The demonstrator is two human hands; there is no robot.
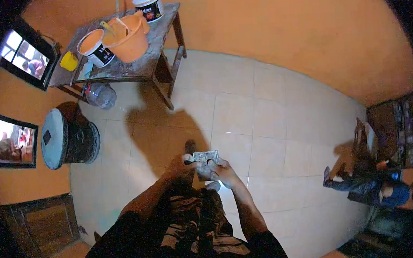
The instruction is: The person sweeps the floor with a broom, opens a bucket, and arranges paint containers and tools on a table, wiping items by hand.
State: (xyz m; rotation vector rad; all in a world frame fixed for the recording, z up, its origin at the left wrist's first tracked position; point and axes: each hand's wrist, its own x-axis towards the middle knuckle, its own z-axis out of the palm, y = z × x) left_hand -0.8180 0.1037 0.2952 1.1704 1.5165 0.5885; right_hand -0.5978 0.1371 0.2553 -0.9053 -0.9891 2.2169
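Note:
In front of my body, my left hand is closed at the left end of a flat, pale-smeared rectangular plate, which looks like a scraper blade. A second flat piece, a grey-brown plate, lies just below it, touching or overlapping it. My right hand is closed on the right side of this lower plate, its thumb reaching over the surface. Whether the two plates are joined or separate I cannot tell. Both hands are over the tiled floor, close together, and their far fingers are hidden.
A stained wooden table bears an orange bucket, a white-and-black paint pail, another pail and a yellow cup. A round drum stands at the left. Another person is at the right by shelves.

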